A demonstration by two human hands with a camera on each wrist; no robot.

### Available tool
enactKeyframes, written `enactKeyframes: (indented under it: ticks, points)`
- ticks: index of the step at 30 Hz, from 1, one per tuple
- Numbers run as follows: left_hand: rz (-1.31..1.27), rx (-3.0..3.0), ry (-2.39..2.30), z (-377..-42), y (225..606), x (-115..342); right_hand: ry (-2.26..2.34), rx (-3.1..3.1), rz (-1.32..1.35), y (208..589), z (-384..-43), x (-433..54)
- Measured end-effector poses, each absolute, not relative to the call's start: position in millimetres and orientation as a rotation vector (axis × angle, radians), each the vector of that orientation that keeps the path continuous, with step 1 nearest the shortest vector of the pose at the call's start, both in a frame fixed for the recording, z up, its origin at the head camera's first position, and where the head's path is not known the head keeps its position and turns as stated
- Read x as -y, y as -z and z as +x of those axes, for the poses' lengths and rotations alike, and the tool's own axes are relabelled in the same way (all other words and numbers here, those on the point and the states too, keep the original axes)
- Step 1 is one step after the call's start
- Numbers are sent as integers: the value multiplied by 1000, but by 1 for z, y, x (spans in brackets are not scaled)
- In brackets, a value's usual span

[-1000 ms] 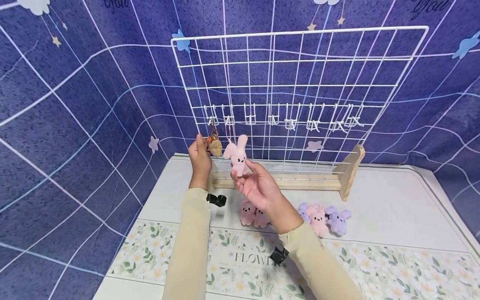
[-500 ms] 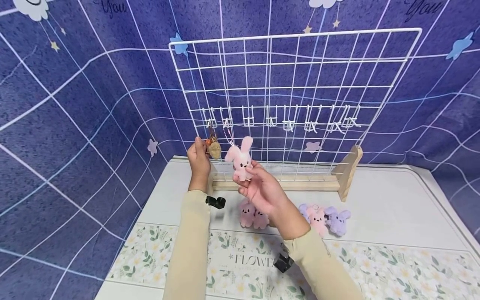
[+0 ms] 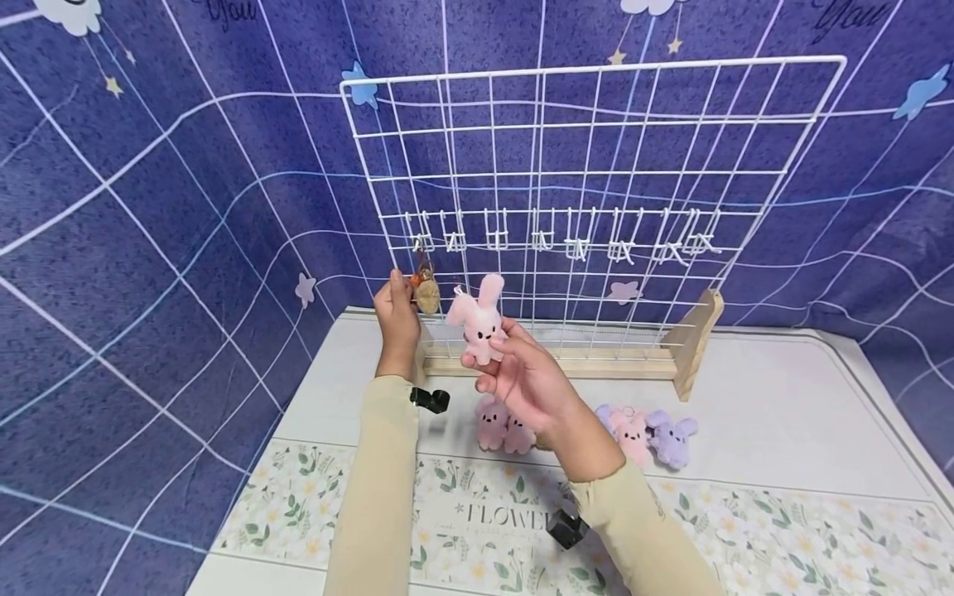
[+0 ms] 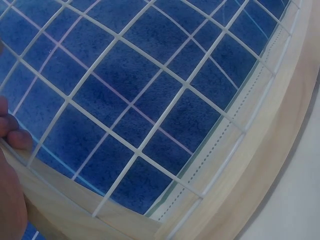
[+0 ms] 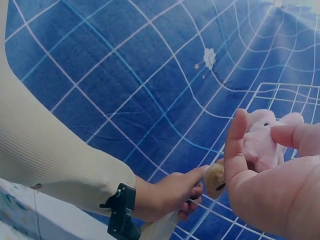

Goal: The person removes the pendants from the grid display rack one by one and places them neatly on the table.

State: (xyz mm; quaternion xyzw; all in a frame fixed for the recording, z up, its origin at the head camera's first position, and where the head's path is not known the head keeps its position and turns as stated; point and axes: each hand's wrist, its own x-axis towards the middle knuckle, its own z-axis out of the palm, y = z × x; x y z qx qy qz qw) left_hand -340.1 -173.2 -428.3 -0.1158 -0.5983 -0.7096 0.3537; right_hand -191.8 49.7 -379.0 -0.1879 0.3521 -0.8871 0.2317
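My right hand (image 3: pixel 532 377) pinches a pink plush bunny keychain (image 3: pixel 484 331) by its lower body, in front of the white wire grid rack (image 3: pixel 596 149). One ear stands up and the other flops left, with a small clasp (image 3: pixel 458 290) beside it. In the right wrist view the bunny (image 5: pixel 262 142) sits between thumb and fingers. My left hand (image 3: pixel 397 319) grips the rack's left side edge; the right wrist view shows its fingers curled there. Right beside that hand, a small brown plush charm (image 3: pixel 427 295) with an orange bit hangs from the leftmost hook.
Several white hooks (image 3: pixel 577 247) line one row of the grid. The rack stands on a wooden base (image 3: pixel 604 362). Two pink bunnies (image 3: pixel 492 426) lie on the table below my right hand, and a pink bunny (image 3: pixel 632 436) lies among purple ones (image 3: pixel 673 439) further right.
The bunny's bead chain hung at the second hook earlier; now no chain shows at that hook. My right hand has drawn the bunny slightly right and down. The left hand has stayed put.
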Motion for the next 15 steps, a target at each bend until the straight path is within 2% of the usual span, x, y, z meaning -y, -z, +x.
enactKeyframes:
  ticks: [15]
  points:
    - [-326,1528,1832,-341,429,172,2463,-1148,-443,383,-191,-51]
